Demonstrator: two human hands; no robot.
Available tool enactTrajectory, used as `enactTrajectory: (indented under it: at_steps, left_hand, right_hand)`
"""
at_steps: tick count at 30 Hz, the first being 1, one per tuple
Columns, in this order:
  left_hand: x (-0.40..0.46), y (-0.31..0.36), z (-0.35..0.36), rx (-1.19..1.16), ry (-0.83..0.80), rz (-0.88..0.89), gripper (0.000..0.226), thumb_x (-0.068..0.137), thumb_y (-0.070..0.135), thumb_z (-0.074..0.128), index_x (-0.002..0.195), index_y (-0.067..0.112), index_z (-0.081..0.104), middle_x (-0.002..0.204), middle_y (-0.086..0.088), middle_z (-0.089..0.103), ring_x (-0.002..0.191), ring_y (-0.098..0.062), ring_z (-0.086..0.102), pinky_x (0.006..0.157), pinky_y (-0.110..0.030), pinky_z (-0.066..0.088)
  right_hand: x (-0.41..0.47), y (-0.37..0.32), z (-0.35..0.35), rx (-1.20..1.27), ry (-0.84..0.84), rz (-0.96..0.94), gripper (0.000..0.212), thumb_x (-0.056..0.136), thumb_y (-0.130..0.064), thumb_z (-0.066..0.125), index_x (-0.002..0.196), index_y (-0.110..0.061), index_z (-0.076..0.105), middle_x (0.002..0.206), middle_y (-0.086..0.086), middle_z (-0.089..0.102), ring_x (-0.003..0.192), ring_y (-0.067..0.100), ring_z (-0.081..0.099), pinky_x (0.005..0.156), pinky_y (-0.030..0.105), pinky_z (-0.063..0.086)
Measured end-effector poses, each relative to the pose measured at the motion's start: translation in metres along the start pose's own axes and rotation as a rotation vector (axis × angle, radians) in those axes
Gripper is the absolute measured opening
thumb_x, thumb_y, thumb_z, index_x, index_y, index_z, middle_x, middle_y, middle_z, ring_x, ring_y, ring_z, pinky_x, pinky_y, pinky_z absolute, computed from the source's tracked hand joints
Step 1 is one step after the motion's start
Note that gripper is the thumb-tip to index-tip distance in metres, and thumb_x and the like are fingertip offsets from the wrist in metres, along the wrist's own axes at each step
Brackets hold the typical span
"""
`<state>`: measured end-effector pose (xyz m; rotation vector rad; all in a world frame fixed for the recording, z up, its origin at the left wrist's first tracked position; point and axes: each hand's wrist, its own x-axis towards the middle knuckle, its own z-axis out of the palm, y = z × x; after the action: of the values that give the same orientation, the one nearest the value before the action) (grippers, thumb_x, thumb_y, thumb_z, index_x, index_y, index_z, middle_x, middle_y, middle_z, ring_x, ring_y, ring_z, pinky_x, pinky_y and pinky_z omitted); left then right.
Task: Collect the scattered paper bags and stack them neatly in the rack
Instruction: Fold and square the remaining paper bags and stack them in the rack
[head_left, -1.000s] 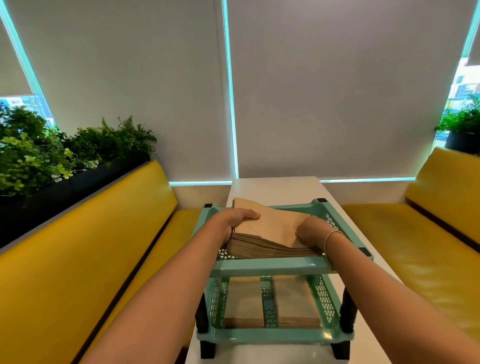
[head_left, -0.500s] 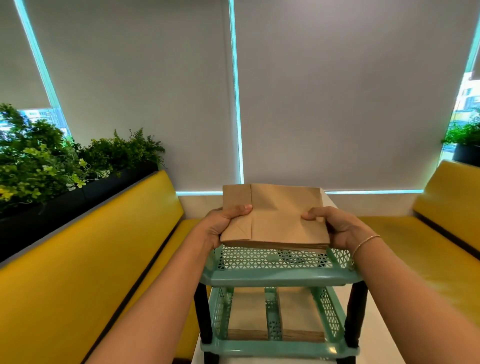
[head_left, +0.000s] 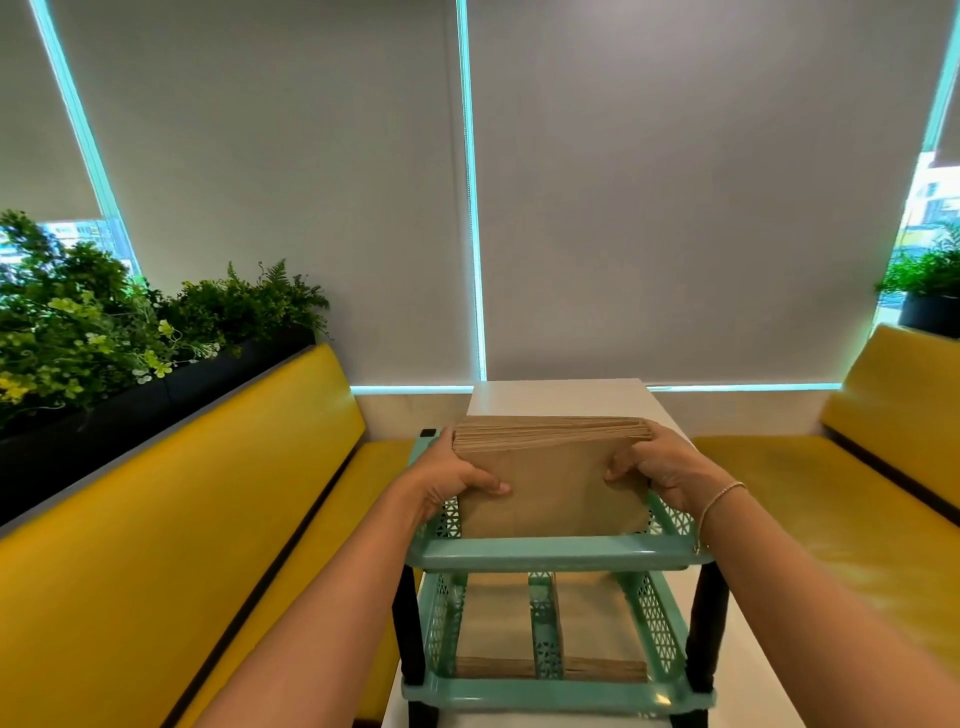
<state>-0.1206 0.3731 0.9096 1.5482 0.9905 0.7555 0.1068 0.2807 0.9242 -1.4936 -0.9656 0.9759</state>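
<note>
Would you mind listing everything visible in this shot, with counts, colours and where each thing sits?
stack of paper bags: one stack, brown, stood on edge in the rack's top tier, held at both ends
lower paper bags: one flat pile, brown, in the rack's bottom tier
rack: one, mint green with black legs, two tiers, on the table
table: one, white, between the benches
benches: two, yellow, one on each side of the table
plants: green, in a black planter behind the left bench; another at far right
window blinds: grey, across the back wall
bracelet: one, thin, on the right wrist
left hand: grips the stack's left end
right hand: grips the stack's right end
</note>
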Motion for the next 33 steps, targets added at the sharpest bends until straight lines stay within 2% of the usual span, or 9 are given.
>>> enactTrajectory:
  at_steps: [3,6,10,14,17,19,22,26,33]
  left_hand:
    - [-0.001,0.008,-0.009,0.107,-0.019,-0.002,0.133,0.045,0.011,0.092,0.15,0.016,0.011,0.131,-0.009,0.052,0.117,-0.025,0.053,0.1,-0.042,0.046]
    - [0.0,0.02,-0.012,0.271,-0.073,0.062,0.134,0.059,0.009,0.088,0.15,0.021,-0.009,0.139,-0.004,0.042,0.121,-0.021,0.048,0.103,-0.035,0.043]
    - [0.004,0.041,-0.011,0.755,-0.141,0.098,0.127,0.063,0.027,0.086,0.151,0.017,-0.004,0.149,-0.007,0.027,0.133,-0.023,0.034,0.111,-0.035,0.033]
    - [0.009,0.053,0.003,1.161,-0.177,0.008,0.12,0.059,0.05,0.082,0.149,0.019,0.009,0.144,-0.013,0.023,0.133,-0.031,0.029,0.11,-0.042,0.033]
    - [0.012,0.05,0.011,1.226,-0.112,0.01,0.117,0.055,0.056,0.082,0.145,0.018,0.017,0.142,-0.012,0.023,0.134,-0.03,0.024,0.11,-0.045,0.032]
    - [0.014,0.047,0.012,1.239,-0.088,0.038,0.115,0.055,0.056,0.081,0.144,0.016,0.02,0.142,-0.01,0.023,0.135,-0.029,0.022,0.111,-0.045,0.03]
    - [0.015,0.045,0.01,1.226,-0.105,0.056,0.116,0.054,0.056,0.082,0.144,0.014,0.02,0.144,-0.008,0.026,0.134,-0.027,0.025,0.111,-0.044,0.031]
    - [0.014,0.046,0.008,1.214,-0.131,0.057,0.121,0.056,0.055,0.081,0.147,0.013,0.014,0.149,-0.008,0.022,0.137,-0.027,0.024,0.111,-0.043,0.03]
    - [0.016,0.045,0.007,1.162,-0.155,0.031,0.121,0.054,0.055,0.083,0.147,0.017,0.015,0.146,-0.005,0.021,0.138,-0.027,0.023,0.111,-0.043,0.032]
  right_hand:
    - [0.001,0.0,-0.004,-0.002,-0.019,0.005,0.057,0.06,0.021,0.067,0.108,-0.007,0.057,0.109,0.017,0.061,0.107,0.037,0.055,0.092,0.055,0.048]
    - [0.004,0.001,-0.008,-0.018,-0.008,-0.001,0.08,0.061,0.022,0.068,0.129,-0.011,0.043,0.115,0.015,0.055,0.112,0.036,0.05,0.096,0.053,0.046]
    - [0.006,-0.001,-0.013,-0.175,0.013,-0.094,0.108,0.062,0.018,0.073,0.147,-0.021,0.02,0.133,0.014,0.042,0.117,0.034,0.047,0.1,0.047,0.044]
    - [0.003,-0.015,-0.014,-0.682,-0.048,-0.142,0.093,0.073,-0.005,0.074,0.147,-0.023,0.021,0.135,0.008,0.041,0.12,0.028,0.043,0.102,0.041,0.042]
    - [-0.001,-0.026,-0.007,-1.105,-0.062,-0.137,0.078,0.081,-0.028,0.065,0.146,-0.021,0.023,0.136,0.011,0.039,0.125,0.029,0.038,0.107,0.044,0.035]
    - [-0.004,-0.032,0.002,-1.321,-0.048,-0.149,0.079,0.082,-0.051,0.059,0.145,-0.02,0.023,0.144,0.012,0.03,0.136,0.032,0.024,0.114,0.051,0.019]
    - [-0.009,-0.041,0.028,-1.34,-0.043,-0.248,0.092,0.079,-0.075,0.039,0.148,-0.017,0.017,0.156,0.007,0.014,0.145,0.025,0.006,0.116,0.051,-0.001]
    - [-0.012,-0.038,0.064,-1.33,-0.088,-0.324,0.08,0.09,-0.065,0.01,0.151,-0.015,0.001,0.159,0.003,-0.001,0.146,0.02,-0.002,0.115,0.05,-0.007]
    - [-0.009,-0.039,0.079,-1.386,-0.118,-0.298,0.078,0.091,-0.064,0.009,0.15,-0.014,0.005,0.158,0.006,0.002,0.146,0.022,0.001,0.117,0.049,-0.001]
